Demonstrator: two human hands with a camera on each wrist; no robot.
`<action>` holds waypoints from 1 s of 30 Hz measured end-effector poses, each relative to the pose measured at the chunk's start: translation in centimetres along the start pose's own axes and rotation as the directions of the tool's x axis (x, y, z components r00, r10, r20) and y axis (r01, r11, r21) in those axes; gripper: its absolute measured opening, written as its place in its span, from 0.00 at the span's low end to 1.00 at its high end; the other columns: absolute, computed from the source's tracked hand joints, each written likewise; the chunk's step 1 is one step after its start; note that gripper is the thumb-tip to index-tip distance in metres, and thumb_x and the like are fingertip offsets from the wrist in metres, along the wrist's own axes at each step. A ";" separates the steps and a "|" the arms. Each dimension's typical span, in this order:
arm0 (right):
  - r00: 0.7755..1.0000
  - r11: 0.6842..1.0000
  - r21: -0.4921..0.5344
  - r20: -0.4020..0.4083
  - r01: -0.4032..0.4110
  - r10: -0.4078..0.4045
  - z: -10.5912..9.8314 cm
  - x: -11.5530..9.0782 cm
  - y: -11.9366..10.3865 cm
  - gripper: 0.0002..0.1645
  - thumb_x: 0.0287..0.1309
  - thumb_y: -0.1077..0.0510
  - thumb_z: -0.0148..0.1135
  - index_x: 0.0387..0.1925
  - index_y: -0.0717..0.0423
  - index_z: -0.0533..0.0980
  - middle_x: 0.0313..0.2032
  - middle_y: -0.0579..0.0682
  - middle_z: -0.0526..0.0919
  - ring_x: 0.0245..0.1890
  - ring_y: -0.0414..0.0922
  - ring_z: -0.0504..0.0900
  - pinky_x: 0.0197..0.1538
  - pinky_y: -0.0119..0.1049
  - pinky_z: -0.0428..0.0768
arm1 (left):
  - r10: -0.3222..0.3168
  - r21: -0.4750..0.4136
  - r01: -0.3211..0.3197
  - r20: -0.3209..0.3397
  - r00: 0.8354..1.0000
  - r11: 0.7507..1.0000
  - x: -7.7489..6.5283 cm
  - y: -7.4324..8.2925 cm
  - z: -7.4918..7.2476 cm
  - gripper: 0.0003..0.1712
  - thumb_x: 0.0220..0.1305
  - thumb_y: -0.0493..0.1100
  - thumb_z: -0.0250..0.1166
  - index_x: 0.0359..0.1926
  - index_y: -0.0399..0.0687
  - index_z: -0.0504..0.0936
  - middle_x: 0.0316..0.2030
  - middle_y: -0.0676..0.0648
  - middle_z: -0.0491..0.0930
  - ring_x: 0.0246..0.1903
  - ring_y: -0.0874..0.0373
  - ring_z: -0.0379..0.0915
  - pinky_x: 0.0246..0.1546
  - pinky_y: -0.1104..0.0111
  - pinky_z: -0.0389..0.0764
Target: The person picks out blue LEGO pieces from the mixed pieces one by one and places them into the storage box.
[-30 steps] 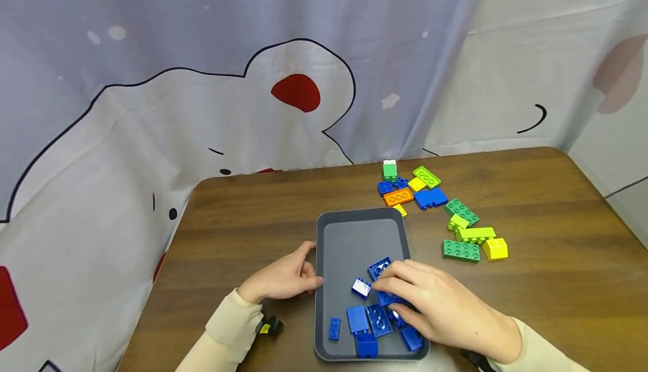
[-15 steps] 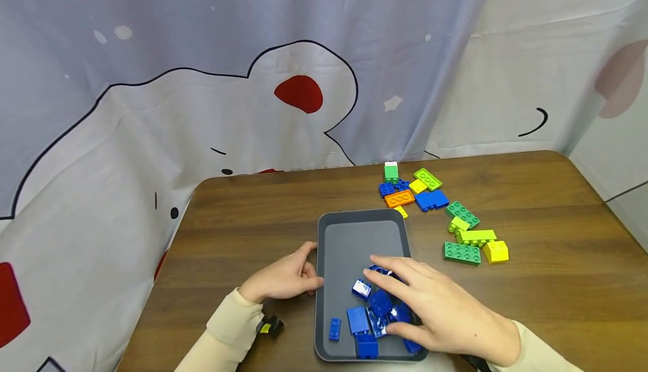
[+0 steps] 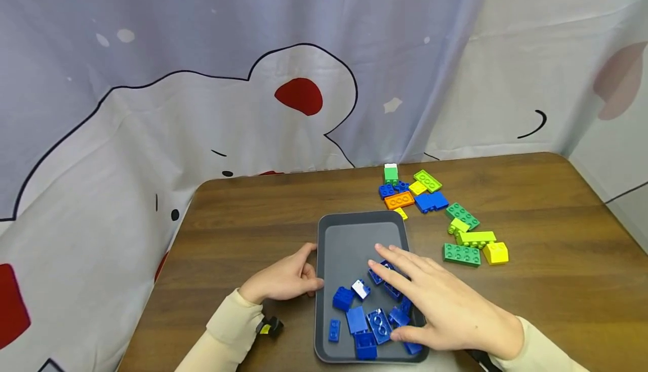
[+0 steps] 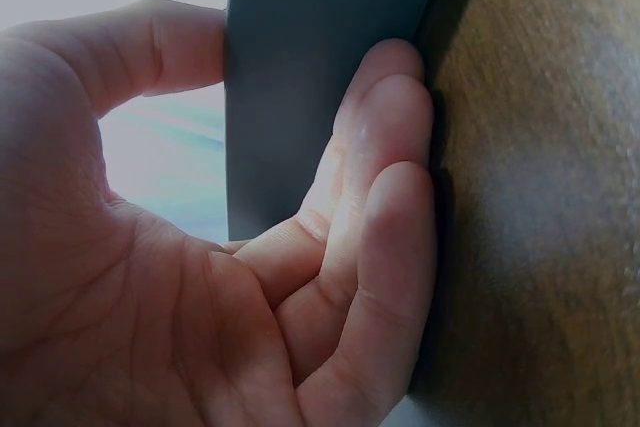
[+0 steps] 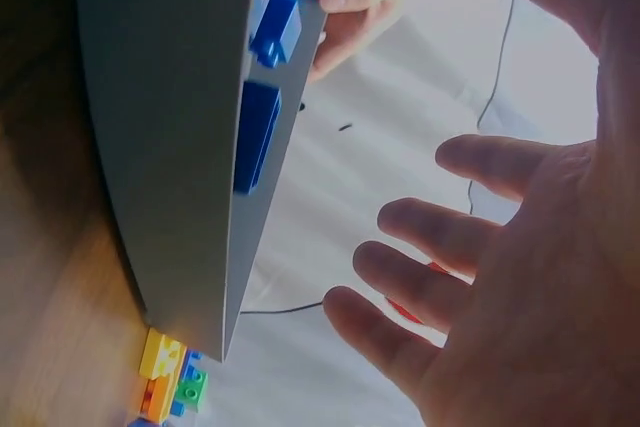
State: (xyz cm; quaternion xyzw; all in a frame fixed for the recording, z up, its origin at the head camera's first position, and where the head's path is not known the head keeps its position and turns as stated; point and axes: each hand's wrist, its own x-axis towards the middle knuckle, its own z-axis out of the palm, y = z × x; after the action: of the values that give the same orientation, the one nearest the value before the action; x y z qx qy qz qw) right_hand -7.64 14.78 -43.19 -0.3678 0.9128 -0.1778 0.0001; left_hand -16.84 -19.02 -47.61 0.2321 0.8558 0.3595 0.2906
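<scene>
A dark grey tray [image 3: 354, 242] lies on the table, with several blue bricks in its near half. My left hand [image 3: 286, 275] holds the tray's left side. In the left wrist view, its thumb meets the rim and its curled fingers [image 4: 395, 237] lie against the outer wall. My right hand [image 3: 440, 299] hovers over the tray's right side with fingers spread and nothing in it, partly hiding bricks beneath. A blue brick [image 3: 343, 299] lies beside a brick with a white face [image 3: 361, 288]. A flat blue brick with two studs [image 3: 334, 330] lies near the left wall.
Beyond the tray and to its right lie loose bricks: an orange one [image 3: 399, 200], a blue one [image 3: 431, 201], a green one [image 3: 462, 254] and a yellow one [image 3: 495, 252], among several others. A printed curtain [image 3: 202, 124] hangs behind the wooden table [image 3: 253, 209].
My right hand has let go of a blue brick, which now lies left of the white-faced brick. Its fingers have spread and lifted slightly. The left hand stays at the tray.
</scene>
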 end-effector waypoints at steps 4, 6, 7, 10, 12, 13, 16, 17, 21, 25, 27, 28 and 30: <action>0.999 0.999 -0.009 -0.017 -0.036 0.036 -0.4 0.1 0.7 0.63 0.52 0.26 0.71 0.82 0.29 0.48 0.83 0.42 0.49 0.79 0.53 0.61 0.69 0.62 0.71 | -0.001 0.002 0.001 0.002 1.000 1.000 0.0 0.1 0.0 0.49 0.68 0.49 0.67 0.78 0.37 0.50 0.25 0.55 0.82 0.24 0.64 0.75 0.29 0.71 0.72; 0.998 0.998 -0.016 -0.034 -0.056 0.056 -0.8 0.2 1.2 0.64 0.51 0.26 0.72 0.82 0.30 0.50 0.82 0.43 0.51 0.79 0.53 0.62 0.68 0.63 0.71 | 0.001 0.005 -0.001 0.000 1.000 1.000 0.0 0.1 0.0 0.49 0.68 0.50 0.66 0.78 0.38 0.51 0.25 0.55 0.82 0.24 0.64 0.75 0.28 0.71 0.72; 0.997 0.998 -0.018 -0.044 -0.062 0.062 -1.0 0.2 1.5 0.64 0.51 0.27 0.73 0.82 0.31 0.51 0.82 0.44 0.53 0.78 0.53 0.62 0.68 0.63 0.71 | 0.003 0.005 -0.003 -0.001 1.000 1.000 0.1 0.2 0.0 0.49 0.68 0.49 0.66 0.78 0.38 0.51 0.25 0.55 0.83 0.24 0.64 0.75 0.28 0.71 0.72; 0.995 0.997 -0.027 -0.073 -0.067 0.064 -1.7 0.4 2.7 0.63 0.50 0.28 0.74 0.82 0.37 0.55 0.81 0.48 0.56 0.78 0.54 0.63 0.68 0.64 0.72 | 0.005 0.001 -0.005 0.000 1.000 1.000 0.1 0.2 0.0 0.49 0.68 0.50 0.66 0.78 0.38 0.50 0.26 0.55 0.83 0.24 0.64 0.75 0.28 0.70 0.72; 0.994 0.998 -0.037 -0.092 -0.057 0.054 -2.2 0.6 3.7 0.62 0.52 0.28 0.74 0.81 0.40 0.57 0.81 0.51 0.58 0.77 0.55 0.64 0.68 0.64 0.71 | 0.003 -0.001 -0.003 0.001 1.000 1.000 0.0 0.2 0.0 0.49 0.68 0.50 0.66 0.79 0.38 0.50 0.26 0.55 0.83 0.25 0.64 0.76 0.29 0.70 0.73; 0.994 0.998 -0.043 -0.103 -0.052 0.047 -2.5 0.8 4.3 0.61 0.52 0.29 0.73 0.81 0.42 0.58 0.80 0.53 0.59 0.77 0.56 0.65 0.68 0.64 0.71 | 0.002 -0.001 -0.002 0.001 1.000 1.000 0.0 0.2 0.0 0.49 0.68 0.50 0.66 0.78 0.38 0.50 0.26 0.55 0.83 0.25 0.64 0.76 0.29 0.70 0.73; 0.991 0.997 -0.057 -0.125 -0.049 0.042 -3.3 1.5 6.1 0.58 0.54 0.31 0.74 0.79 0.47 0.61 0.78 0.56 0.62 0.75 0.57 0.66 0.69 0.63 0.70 | -0.002 -0.002 0.002 0.000 1.000 1.000 0.0 0.0 0.1 0.49 0.68 0.50 0.67 0.79 0.38 0.50 0.25 0.55 0.83 0.25 0.64 0.76 0.28 0.70 0.73; 0.991 0.997 -0.060 -0.124 -0.056 0.048 -3.5 1.7 6.7 0.57 0.54 0.31 0.74 0.79 0.48 0.62 0.78 0.56 0.63 0.75 0.57 0.66 0.69 0.63 0.70 | -0.002 -0.003 0.002 0.000 1.000 1.000 0.0 -0.1 0.1 0.49 0.68 0.50 0.67 0.78 0.38 0.50 0.25 0.55 0.83 0.25 0.64 0.76 0.28 0.70 0.72; 0.991 0.994 -0.062 -0.105 -0.085 0.078 -4.2 2.7 9.1 0.56 0.54 0.35 0.76 0.77 0.52 0.64 0.75 0.57 0.66 0.73 0.58 0.68 0.68 0.64 0.70 | 0.003 -0.011 -0.003 0.004 1.000 1.000 0.0 -0.2 0.1 0.49 0.68 0.50 0.67 0.78 0.38 0.50 0.25 0.55 0.83 0.24 0.64 0.75 0.28 0.70 0.72; 0.991 0.990 -0.067 -0.074 -0.120 0.115 -4.4 3.6 11.2 0.55 0.55 0.36 0.76 0.76 0.55 0.64 0.73 0.60 0.68 0.70 0.61 0.71 0.68 0.64 0.71 | 0.012 -0.012 -0.012 0.005 1.000 1.000 0.1 -0.3 0.2 0.49 0.67 0.49 0.67 0.78 0.37 0.51 0.25 0.55 0.82 0.25 0.64 0.76 0.28 0.71 0.72; 0.989 0.988 -0.070 -0.063 -0.140 0.136 -4.4 3.9 12.1 0.54 0.55 0.37 0.76 0.76 0.57 0.65 0.72 0.61 0.70 0.69 0.62 0.72 0.68 0.64 0.71 | 0.015 -0.011 -0.015 0.004 1.000 1.000 0.1 -0.3 0.2 0.49 0.67 0.49 0.67 0.78 0.37 0.51 0.25 0.55 0.82 0.24 0.64 0.75 0.28 0.71 0.72; 0.988 0.986 -0.074 -0.060 -0.148 0.144 -4.3 4.0 12.5 0.53 0.56 0.38 0.75 0.75 0.57 0.66 0.71 0.61 0.70 0.68 0.63 0.73 0.68 0.64 0.71 | 0.015 -0.010 -0.015 0.004 1.000 1.000 0.1 -0.3 0.2 0.49 0.67 0.49 0.66 0.78 0.37 0.50 0.25 0.55 0.82 0.24 0.65 0.75 0.28 0.71 0.72; 0.986 0.984 -0.080 -0.058 -0.159 0.154 -4.3 4.3 13.3 0.51 0.56 0.38 0.75 0.74 0.58 0.68 0.71 0.62 0.71 0.67 0.63 0.73 0.67 0.65 0.71 | 0.011 -0.006 -0.011 0.004 1.000 1.000 0.1 -0.3 0.2 0.49 0.68 0.50 0.66 0.78 0.37 0.50 0.25 0.56 0.83 0.24 0.65 0.75 0.28 0.71 0.72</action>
State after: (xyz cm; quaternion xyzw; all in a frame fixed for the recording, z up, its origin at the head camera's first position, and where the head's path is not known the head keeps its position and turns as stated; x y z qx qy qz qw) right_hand -20.26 22.11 -42.95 -0.2899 0.9452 -0.1483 -0.0251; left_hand -16.87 -19.06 -47.96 0.2369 0.8527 0.3633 0.2912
